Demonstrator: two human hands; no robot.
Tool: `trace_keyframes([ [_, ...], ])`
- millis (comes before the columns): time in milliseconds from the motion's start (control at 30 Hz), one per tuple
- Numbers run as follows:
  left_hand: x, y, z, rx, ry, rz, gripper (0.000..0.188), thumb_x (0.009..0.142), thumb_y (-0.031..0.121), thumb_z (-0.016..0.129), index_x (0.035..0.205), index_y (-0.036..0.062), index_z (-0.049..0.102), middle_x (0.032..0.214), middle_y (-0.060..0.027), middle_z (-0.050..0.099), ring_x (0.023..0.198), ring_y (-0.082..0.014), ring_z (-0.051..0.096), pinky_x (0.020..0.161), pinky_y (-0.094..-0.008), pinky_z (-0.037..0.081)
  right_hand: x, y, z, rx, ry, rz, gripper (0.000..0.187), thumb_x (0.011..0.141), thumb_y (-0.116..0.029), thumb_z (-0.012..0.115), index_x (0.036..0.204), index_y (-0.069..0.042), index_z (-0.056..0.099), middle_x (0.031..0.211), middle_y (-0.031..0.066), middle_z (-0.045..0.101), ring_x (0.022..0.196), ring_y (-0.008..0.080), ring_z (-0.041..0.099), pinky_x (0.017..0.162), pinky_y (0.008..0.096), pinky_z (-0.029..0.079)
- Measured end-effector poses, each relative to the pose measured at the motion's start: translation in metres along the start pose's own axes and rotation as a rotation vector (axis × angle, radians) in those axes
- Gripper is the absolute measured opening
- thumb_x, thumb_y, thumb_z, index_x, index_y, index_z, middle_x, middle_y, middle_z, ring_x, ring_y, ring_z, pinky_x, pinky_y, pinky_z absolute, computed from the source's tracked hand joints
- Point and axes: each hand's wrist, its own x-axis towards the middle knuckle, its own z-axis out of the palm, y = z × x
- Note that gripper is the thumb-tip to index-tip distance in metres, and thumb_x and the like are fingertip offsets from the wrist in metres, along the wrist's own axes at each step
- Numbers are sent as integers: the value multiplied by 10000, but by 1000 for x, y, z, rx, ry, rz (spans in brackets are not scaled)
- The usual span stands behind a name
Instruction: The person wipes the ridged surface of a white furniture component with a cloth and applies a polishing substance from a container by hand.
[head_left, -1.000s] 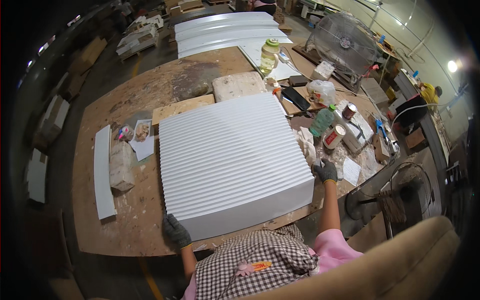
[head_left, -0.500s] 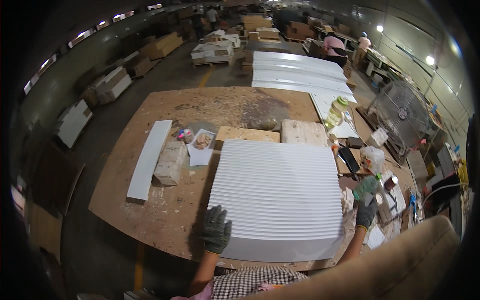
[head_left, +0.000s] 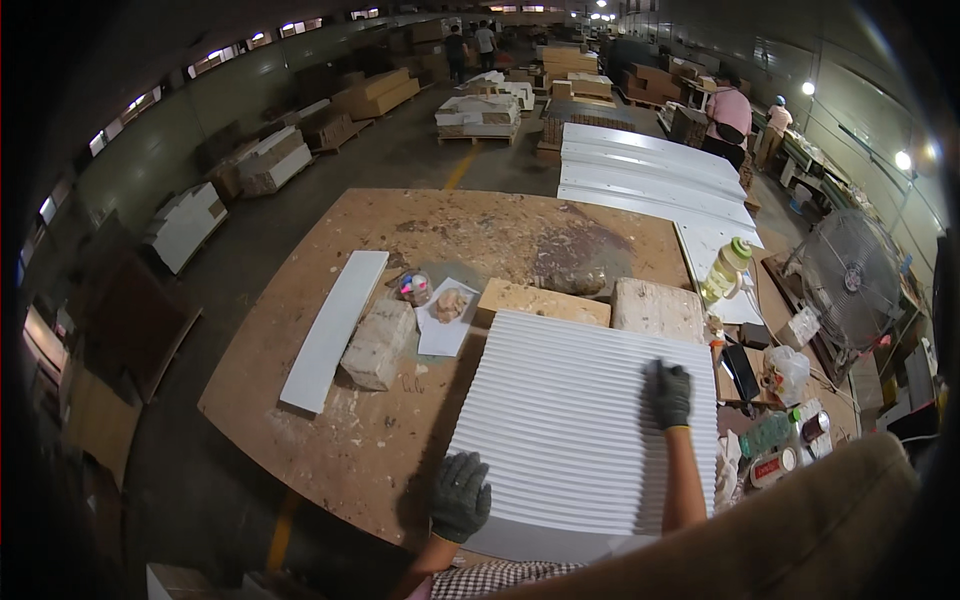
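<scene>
The white ribbed panel [head_left: 580,420] lies on the near right part of the table [head_left: 320,465], its ribs running crosswise and its smooth grey near side close to the checked apron [head_left: 510,577] at 6 o'clock. Clock directions here are taken from the panel's middle, with 12 pointing away from the person.

The left hand [head_left: 461,497], gloved, is at 8 o'clock by the panel's left edge, fingers extended and gripping nothing; whether it touches that edge cannot be told. The right hand [head_left: 670,394], gloved too, is over the ribs at 2 o'clock, just inside the right edge, unclenched and holding nothing visible; contact with the ribs is unclear.

The widest room lies from 8 to 9 o'clock, where stained tabletop reaches the table's slanting left edge. At 10 o'clock this narrows: a pale block [head_left: 380,345] stands beside a white strip [head_left: 335,332], with a paper sheet [head_left: 446,325] nearer the panel. A wooden board [head_left: 545,302] and a whitish block [head_left: 657,309] border the far edge from 11 to 1. At 3 o'clock, a green bottle [head_left: 768,434] and a cup [head_left: 772,467] crowd the right.
</scene>
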Motion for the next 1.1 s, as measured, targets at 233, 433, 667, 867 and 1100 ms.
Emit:
trace_keyframes([
  [233, 4, 0, -3, -33, -38, -22, 328, 960, 233, 576, 1153, 15, 726, 1261, -209, 697, 1211, -410, 633, 1120, -568, 438, 14, 81, -22, -202, 210, 466, 279, 938, -225, 647, 1191, -123, 705, 1017, 218, 661, 916, 406, 639, 769, 527, 501],
  [433, 7, 0, -2, -24, -17, 4, 334, 960, 241, 571, 1136, 1, 721, 1243, -207, 703, 1171, -396, 653, 1095, -549, 462, 23, 68, -4, 277, 79, 602, 270, 968, -312, 721, 961, -44, 755, 754, 175, 642, 773, 350, 625, 705, 494, 462],
  [667, 9, 2, -6, -15, -48, -2, 335, 961, 234, 569, 1145, -3, 716, 1256, -208, 698, 1185, -408, 647, 1101, -558, 457, 30, 72, 13, -132, -31, 113, 215, 974, -215, 628, 1155, -124, 697, 856, 212, 618, 838, 410, 611, 750, 541, 479],
  [867, 11, 7, -1, 34, -72, -1, 335, 971, 203, 543, 1160, -17, 709, 1263, -226, 693, 1207, -420, 637, 1118, -576, 443, 48, 78, 24, -331, 459, 483, 238, 967, -380, 650, 964, -163, 748, 685, 208, 590, 666, 400, 607, 609, 525, 453],
  [1100, 12, 9, -3, 42, -129, 26, 365, 1009, 200, 484, 1176, -50, 691, 1294, -241, 677, 1259, -437, 608, 1151, -592, 412, 59, 50, 22, -102, 3, 148, 199, 976, -280, 579, 1068, -145, 693, 910, 252, 647, 876, 450, 643, 768, 548, 523],
])
